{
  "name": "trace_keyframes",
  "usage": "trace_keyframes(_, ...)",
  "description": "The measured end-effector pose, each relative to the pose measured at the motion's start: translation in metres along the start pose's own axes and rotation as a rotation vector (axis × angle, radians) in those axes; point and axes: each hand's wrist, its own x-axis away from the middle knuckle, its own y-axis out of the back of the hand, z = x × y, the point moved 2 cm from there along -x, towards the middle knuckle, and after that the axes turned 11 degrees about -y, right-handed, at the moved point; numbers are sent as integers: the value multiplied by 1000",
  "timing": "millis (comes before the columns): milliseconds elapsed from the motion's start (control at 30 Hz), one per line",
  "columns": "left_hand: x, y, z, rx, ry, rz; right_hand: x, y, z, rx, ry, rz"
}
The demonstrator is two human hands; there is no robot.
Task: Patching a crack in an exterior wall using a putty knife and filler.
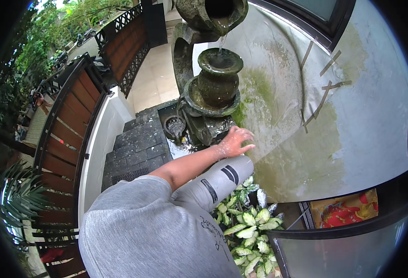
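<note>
My left hand (pixel 234 141) reaches out past my raised knee in grey trousers (pixel 215 180). Its fingers are loosely bent and spread, with the thumb apart and nothing visible in the grasp. Pale wet-looking specks mark the wrist. Just beyond the hand stands a tiered stone fountain, its mossy middle pot (pixel 219 83) set on a round stone dish. Water falls into that pot from a tilted stone jar (pixel 213 16) above. A small stone bowl (pixel 175 127) with splashing water sits lower down, left of the hand. My right hand is out of sight.
Dark paving (pixel 134 148) lies left of the fountain, by a low white wall and a brown slatted gate (pixel 67 143). A stained, taped wall (pixel 306 153) rises on the right. Leafy variegated plants (pixel 252 227) grow below my knee, beside a grey panel (pixel 343 252).
</note>
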Motion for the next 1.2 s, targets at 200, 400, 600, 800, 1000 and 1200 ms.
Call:
trace_keyframes(200,-24,-101,-134,590,-102,89,48,39,144,-428,113,-151)
trace_keyframes(400,19,-146,-165,2013,796,318,92,75,263,-495,312,-151)
trace_keyframes(600,24,-93,-213,1814,472,491,123,77,279,-613,377,-206)
trace_keyframes(800,-3,-61,-212,1403,289,495,145,66,278,-617,446,-222)
trace_keyframes(1000,-34,-29,-206,1467,222,412,166,60,268,-578,475,-271)
trace_keyframes(1200,1,-43,-217,1381,308,463,165,62,257,-661,486,-280)
